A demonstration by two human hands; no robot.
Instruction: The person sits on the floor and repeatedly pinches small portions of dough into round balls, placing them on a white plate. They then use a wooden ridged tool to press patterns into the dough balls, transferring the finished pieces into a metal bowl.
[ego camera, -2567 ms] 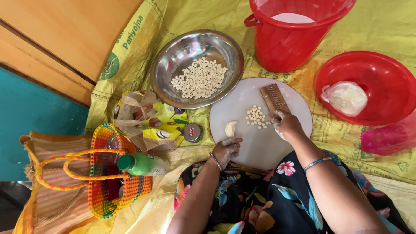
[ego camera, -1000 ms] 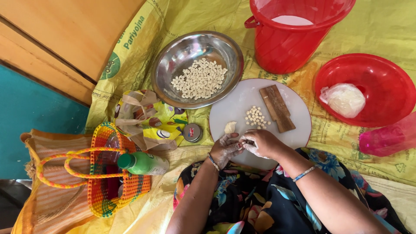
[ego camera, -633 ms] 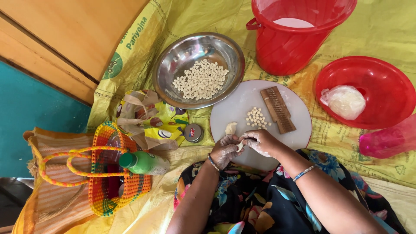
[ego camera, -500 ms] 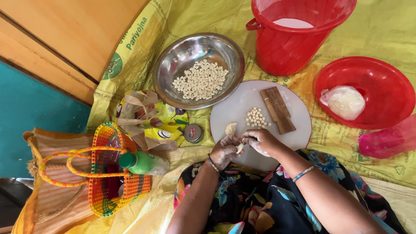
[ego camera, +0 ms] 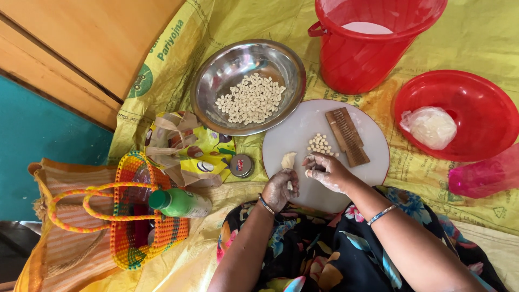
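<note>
Left hand [ego camera: 281, 188] closed around a strip of dough [ego camera: 288, 160] at the near edge of the white board [ego camera: 303, 130], right hand [ego camera: 324, 170] pinching a bit off beside the pile of small pieces [ego camera: 320, 144], ribbed wooden block [ego camera: 347, 136] within reach.

Polished metal bowl [ego camera: 205, 89] gleams beside a glossy red plastic bucket [ego camera: 362, 59] and basin [ego camera: 486, 135]; a ridged wooden block [ego camera: 347, 136] lies on a smooth, matt white board [ego camera: 367, 124], floury hands dusted pale.
</note>
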